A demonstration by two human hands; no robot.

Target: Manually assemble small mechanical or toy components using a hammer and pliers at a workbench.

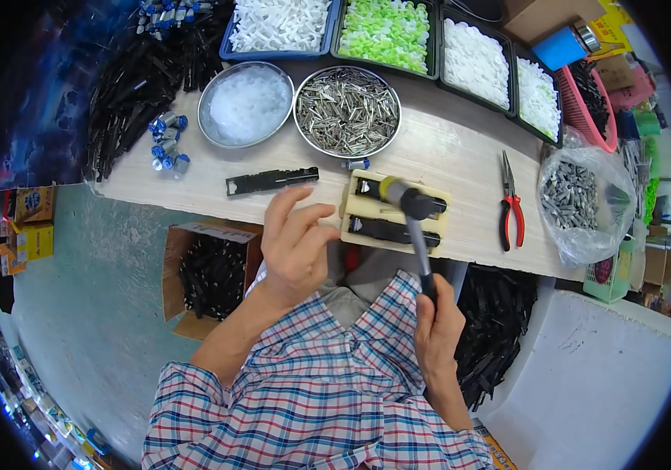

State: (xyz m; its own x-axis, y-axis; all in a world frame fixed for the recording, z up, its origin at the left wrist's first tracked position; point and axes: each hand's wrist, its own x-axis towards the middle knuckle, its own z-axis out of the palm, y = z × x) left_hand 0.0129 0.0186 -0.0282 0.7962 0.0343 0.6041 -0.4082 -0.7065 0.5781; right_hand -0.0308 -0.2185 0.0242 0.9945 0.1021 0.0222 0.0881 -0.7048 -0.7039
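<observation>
While right hand [437, 325] clasps hammer [418, 227], head over jig [395, 213].

My pale wooden bench [445, 153] carries two steel bowls, one of clear bits [245, 104], one of metal pins [347, 110], a black part [271, 181], the cream jig block [395, 214], red-handled pliers [511, 205] and a bag of grey pieces [578, 200].

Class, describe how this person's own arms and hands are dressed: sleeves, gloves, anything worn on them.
Both hands are bare: no gloves on the left hand or the right hand, and no ring or watch shows. The forearms are bare too. The checked shirt, in white, blue and red, has sleeves ending high on the arms.
</observation>
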